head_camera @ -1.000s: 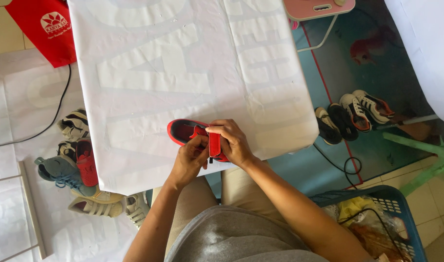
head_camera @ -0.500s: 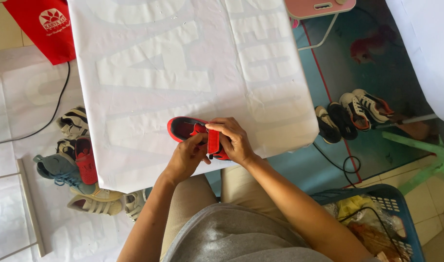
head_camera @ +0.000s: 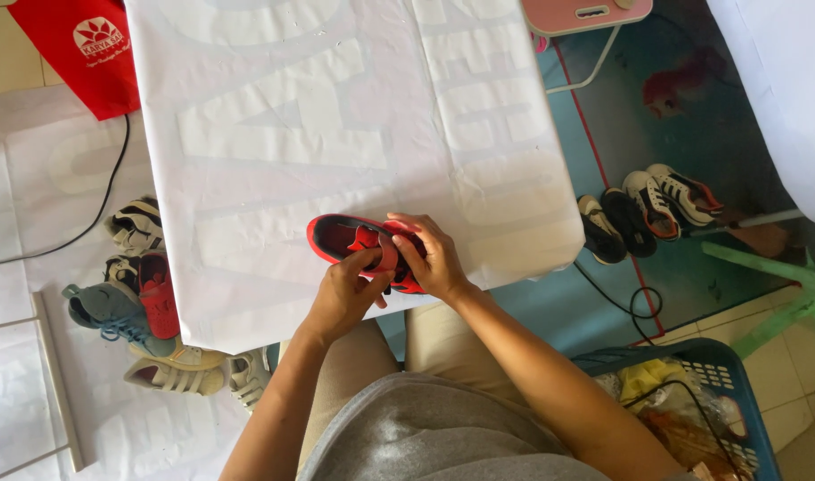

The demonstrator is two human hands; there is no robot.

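I see a red bag (head_camera: pixel 85 53) top left; my left hand (head_camera: pixel 345 294) and right hand (head_camera: pixel 432 260) grip the red shoe (head_camera: pixel 349 239), hiding its toe.

The shoe (head_camera: pixel 358 245) is small, red outside and black inside, with a red tongue standing up from its open mouth. It lies on its side at the near edge of the desk (head_camera: pixel 336 134), heel end pointing left along that edge and toe end to the right. Its left half shows bare against the desk's white cover, while its right half is covered by the left hand (head_camera: pixel 343 296) and right hand (head_camera: pixel 432 258) closed around it.
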